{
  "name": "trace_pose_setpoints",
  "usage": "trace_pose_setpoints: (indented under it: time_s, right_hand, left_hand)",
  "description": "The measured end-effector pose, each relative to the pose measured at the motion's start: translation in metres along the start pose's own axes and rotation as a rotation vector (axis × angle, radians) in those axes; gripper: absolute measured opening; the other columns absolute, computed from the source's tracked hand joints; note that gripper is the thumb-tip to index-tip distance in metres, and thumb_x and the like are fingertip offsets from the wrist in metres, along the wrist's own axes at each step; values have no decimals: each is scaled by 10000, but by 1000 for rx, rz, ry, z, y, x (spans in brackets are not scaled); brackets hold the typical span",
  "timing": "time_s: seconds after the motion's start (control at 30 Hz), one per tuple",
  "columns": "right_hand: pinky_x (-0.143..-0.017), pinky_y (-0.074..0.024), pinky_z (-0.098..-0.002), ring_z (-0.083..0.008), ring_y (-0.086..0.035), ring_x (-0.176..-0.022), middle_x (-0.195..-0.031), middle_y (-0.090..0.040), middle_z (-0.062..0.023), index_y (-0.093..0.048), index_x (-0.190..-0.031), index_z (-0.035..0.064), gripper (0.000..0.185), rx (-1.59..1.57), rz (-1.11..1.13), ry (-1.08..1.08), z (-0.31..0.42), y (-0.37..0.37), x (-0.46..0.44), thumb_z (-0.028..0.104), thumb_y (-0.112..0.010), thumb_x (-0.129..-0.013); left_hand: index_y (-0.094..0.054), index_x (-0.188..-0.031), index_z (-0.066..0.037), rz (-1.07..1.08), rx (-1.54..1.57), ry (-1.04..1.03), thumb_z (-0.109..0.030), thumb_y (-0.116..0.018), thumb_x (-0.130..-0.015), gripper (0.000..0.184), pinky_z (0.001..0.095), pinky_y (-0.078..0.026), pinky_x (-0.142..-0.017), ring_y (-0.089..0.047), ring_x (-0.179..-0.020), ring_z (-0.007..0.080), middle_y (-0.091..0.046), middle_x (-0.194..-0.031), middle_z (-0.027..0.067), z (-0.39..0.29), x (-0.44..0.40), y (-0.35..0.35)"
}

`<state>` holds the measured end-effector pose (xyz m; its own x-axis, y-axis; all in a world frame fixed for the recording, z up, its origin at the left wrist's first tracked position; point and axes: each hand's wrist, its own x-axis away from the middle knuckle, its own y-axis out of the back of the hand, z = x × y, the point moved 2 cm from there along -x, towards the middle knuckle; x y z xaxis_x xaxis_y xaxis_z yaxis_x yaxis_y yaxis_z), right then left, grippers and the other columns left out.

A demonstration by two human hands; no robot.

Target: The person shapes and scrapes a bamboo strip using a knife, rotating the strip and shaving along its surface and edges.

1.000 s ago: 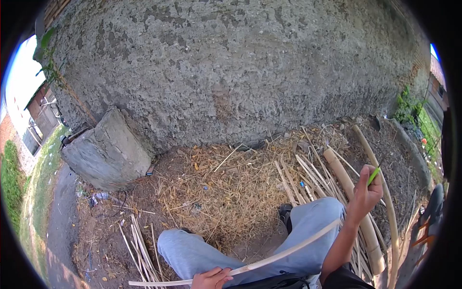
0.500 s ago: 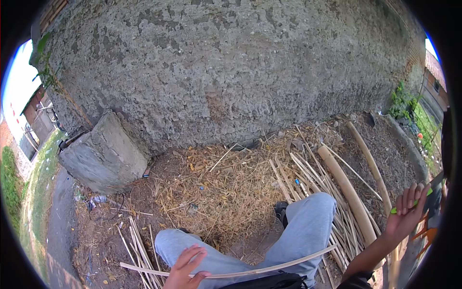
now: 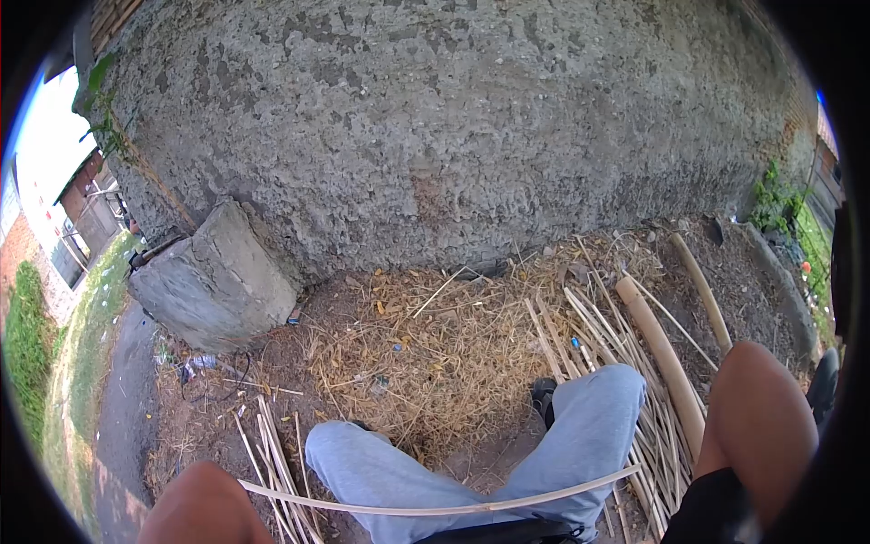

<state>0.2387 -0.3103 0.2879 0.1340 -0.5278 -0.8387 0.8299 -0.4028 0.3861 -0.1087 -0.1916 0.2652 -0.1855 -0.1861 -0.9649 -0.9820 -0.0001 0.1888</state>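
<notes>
A long pale bamboo strip (image 3: 439,510) lies bowed across my lap, over the blue jeans (image 3: 399,471). Both my arms are bent at the sides, with only the elbows and forearms showing at the bottom left and right. Neither hand can be seen, so what they hold is hidden. To the right of my knee is a pile of thin bamboo strips (image 3: 634,390), and a smaller bundle (image 3: 272,462) rests on the ground at the left. The green-handled tool is out of sight.
A rough grey wall (image 3: 435,136) rises ahead, with a concrete block (image 3: 222,281) at its left foot. Straw (image 3: 435,363) covers the ground before me. Beside the strips lie a thick bamboo pole (image 3: 662,363) and a curved pole (image 3: 702,290).
My left hand has let go of the strip, which stays across my lap. Both hands have gone out of view as the arms came up and bent. The green-handled tool has left the view too.
</notes>
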Motion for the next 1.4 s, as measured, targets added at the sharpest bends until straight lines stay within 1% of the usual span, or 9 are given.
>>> trace_pose_setpoints:
  time_s: [0.6,1.4]
  right_hand:
    - [-579,-302,-299,-125,-303,-603,-783,-347,7,-452,-904,100,408,71,-16,-22,-22,-5,11,450,-340,-1080]
    - [-563,-296,-297,-128,-289,-584,-764,-336,3,-425,-867,101,421,100,-45,-28,-11,-1,19,455,-343,-1079]
  left_hand:
    - [-414,-1421,-21,-11,-82,8,-677,-369,-902,838,620,-192,-1096,-318,-1359,415,-428,-1443,236,2,12,-8]
    - [-457,-1352,-21,14,-71,34,-574,-433,-902,713,577,-261,-1023,-389,-1265,387,-482,-1365,215,6,13,-7]
